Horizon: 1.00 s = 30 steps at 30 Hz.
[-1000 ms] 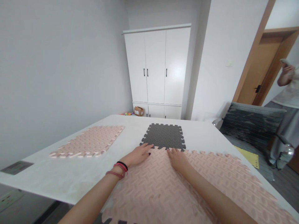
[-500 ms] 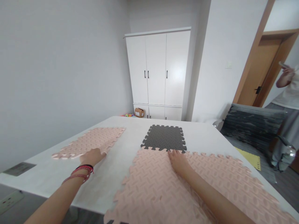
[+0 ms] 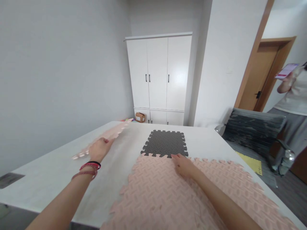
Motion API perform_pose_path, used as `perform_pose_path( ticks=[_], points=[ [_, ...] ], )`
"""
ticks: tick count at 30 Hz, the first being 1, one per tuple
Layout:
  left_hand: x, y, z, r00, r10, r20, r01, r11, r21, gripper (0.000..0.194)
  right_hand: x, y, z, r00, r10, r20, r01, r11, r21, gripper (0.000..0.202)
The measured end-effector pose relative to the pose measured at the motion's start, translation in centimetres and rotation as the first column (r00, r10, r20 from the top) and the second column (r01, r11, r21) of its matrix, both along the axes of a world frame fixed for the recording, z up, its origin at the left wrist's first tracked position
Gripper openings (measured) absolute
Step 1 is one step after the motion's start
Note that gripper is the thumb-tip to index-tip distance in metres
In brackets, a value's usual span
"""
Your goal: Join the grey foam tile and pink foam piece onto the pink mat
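Observation:
My left hand (image 3: 99, 149) grips the near right edge of a loose pink foam tile (image 3: 96, 140), with the thumb on top. The tile is tilted, its right side raised off the white table (image 3: 100, 191). My right hand (image 3: 183, 164) holds nothing; its fingertips press flat on the far edge of a pink foam tile (image 3: 153, 182), by the seam with a black foam tile (image 3: 165, 142). The black tile lies flat behind it. Another pink tile (image 3: 230, 182) adjoins on the right, partly hidden by my right forearm.
A white cabinet (image 3: 158, 73) stands behind the table, with a cardboard box (image 3: 140, 117) in front. On the right are a dark chair (image 3: 254, 127) and a yellow tile (image 3: 250, 162). A person (image 3: 292, 89) stands there holding a tablet-like device. A grey wall (image 3: 59, 70) borders the left.
My left hand has taken hold of the loose pink tile, lifted its right side and moved slightly right. My right hand stays at the seam. The person's device has turned and shows its face.

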<state>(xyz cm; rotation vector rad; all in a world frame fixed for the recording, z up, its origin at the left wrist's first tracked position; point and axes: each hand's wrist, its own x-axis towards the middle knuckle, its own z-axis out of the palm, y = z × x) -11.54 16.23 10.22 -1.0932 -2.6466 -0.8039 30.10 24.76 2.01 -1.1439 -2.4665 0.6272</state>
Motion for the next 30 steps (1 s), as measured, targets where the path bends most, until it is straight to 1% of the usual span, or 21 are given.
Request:
perform_pose_path(
  ticks=[1, 3, 5, 6, 7, 8, 9, 10, 11, 12, 13, 14, 16, 18, 19, 21, 23, 25, 27, 30],
  points=[
    [1.4, 0.6, 0.8, 0.999, -0.049, -0.005, 0.049, 0.999, 0.017, 0.043, 0.9, 0.8, 0.3, 0.998, -0.004, -0.068, 0.0, 0.998, -0.061, 0.054],
    [4.9, 2.0, 2.0, 0.984, -0.174, -0.021, 0.175, 0.983, 0.052, 0.036, 3.2, 2.6, 1.0, 0.978, -0.06, -0.2, 0.025, 0.984, -0.175, 0.05],
    [9.1, 3.3, 2.3, 0.941, -0.338, -0.039, 0.34, 0.937, 0.081, 0.027, 6.1, 4.2, 1.9, 0.939, -0.16, -0.304, 0.078, 0.961, -0.265, 0.051],
    [11.4, 3.9, 2.2, 0.904, -0.424, -0.047, 0.427, 0.9, 0.088, 0.023, 7.7, 4.9, 2.4, 0.902, -0.22, -0.37, 0.097, 0.941, -0.323, 0.055],
    [13.8, 4.5, 1.9, 0.857, -0.512, -0.058, 0.515, 0.852, 0.091, 0.019, 9.5, 5.5, 2.9, 0.841, -0.289, -0.457, 0.097, 0.912, -0.399, 0.06],
    [16.3, 5.0, 1.4, 0.798, -0.598, -0.074, 0.603, 0.793, 0.084, 0.015, 11.2, 6.0, 3.2, 0.712, -0.389, -0.585, 0.046, 0.857, -0.514, 0.064],
    [18.6, 5.5, 0.8, 0.736, -0.67, -0.096, 0.677, 0.732, 0.074, 0.011, 13.0, 6.4, 3.5, 0.572, -0.47, -0.672, -0.034, 0.805, -0.592, 0.067],
    [20.9, 6.0, 0.2, 0.677, -0.725, -0.124, 0.735, 0.676, 0.057, 0.008, 14.7, 6.9, 3.7, 0.438, -0.539, -0.72, -0.103, 0.765, -0.636, 0.069],
    [23.0, 6.4, -0.5, 0.618, -0.772, -0.149, 0.784, 0.62, 0.033, 0.005, 16.5, 7.3, 3.8, 0.332, -0.592, -0.734, -0.142, 0.738, -0.659, 0.069],
    [24.9, 6.8, -1.1, 0.559, -0.811, -0.172, 0.824, 0.566, 0.005, 0.003, 18.1, 7.7, 3.7, 0.265, -0.629, -0.731, -0.146, 0.723, -0.675, 0.067],
    [26.6, 7.1, -1.7, 0.504, -0.843, -0.19, 0.856, 0.517, -0.024, 0.002, 19.7, 8.2, 3.4, 0.223, -0.665, -0.713, -0.124, 0.706, -0.697, 0.064],
    [28.0, 7.6, -2.2, 0.456, -0.866, -0.203, 0.879, 0.475, -0.052, 0.004, 21.1, 8.6, 3.1, 0.208, -0.696, -0.688, -0.095, 0.686, -0.722, 0.057],
    [30.1, 8.5, -3.0, 0.385, -0.897, -0.216, 0.905, 0.413, -0.104, 0.007, 23.7, 9.4, 2.0, 0.217, -0.737, -0.64, -0.02, 0.652, -0.758, 0.036],
    [31.3, 9.6, -3.9, 0.341, -0.915, -0.216, 0.914, 0.377, -0.149, 0.009, 25.7, 9.9, 0.8, 0.256, -0.745, -0.616, 0.102, 0.654, -0.749, 0.016],
    [31.7, 10.1, -4.3, 0.325, -0.921, -0.213, 0.917, 0.362, -0.17, 0.011, 26.5, 10.2, 0.2, 0.272, -0.744, -0.61, 0.173, 0.661, -0.73, 0.011],
    [32.3, 11.1, -5.2, 0.293, -0.934, -0.206, 0.92, 0.334, -0.207, 0.014, 27.5, 10.5, -0.8, 0.289, -0.752, -0.592, 0.312, 0.659, -0.684, 0.01],
    [32.8, 11.9, -6.2, 0.26, -0.945, -0.198, 0.922, 0.304, -0.242, 0.015, 28.2, 10.6, -1.8, 0.295, -0.769, -0.567, 0.419, 0.638, -0.646, 0.013],
    [33.1, 12.4, -7.1, 0.223, -0.957, -0.187, 0.922, 0.27, -0.276, 0.014, 28.5, 10.7, -2.6, 0.308, -0.784, -0.539, 0.509, 0.614, -0.603, 0.018],
    [33.4, 12.6, -7.8, 0.195, -0.964, -0.179, 0.92, 0.244, -0.308, 0.013, 28.7, 10.9, -3.3, 0.341, -0.792, -0.507, 0.593, 0.6, -0.537, 0.024],
    [33.4, 12.6, -8.2, 0.173, -0.969, -0.175, 0.909, 0.225, -0.351, 0.013, 29.0, 11.1, -4.3, 0.401, -0.794, -0.457, 0.69, 0.59, -0.419, 0.035]
  ],
)
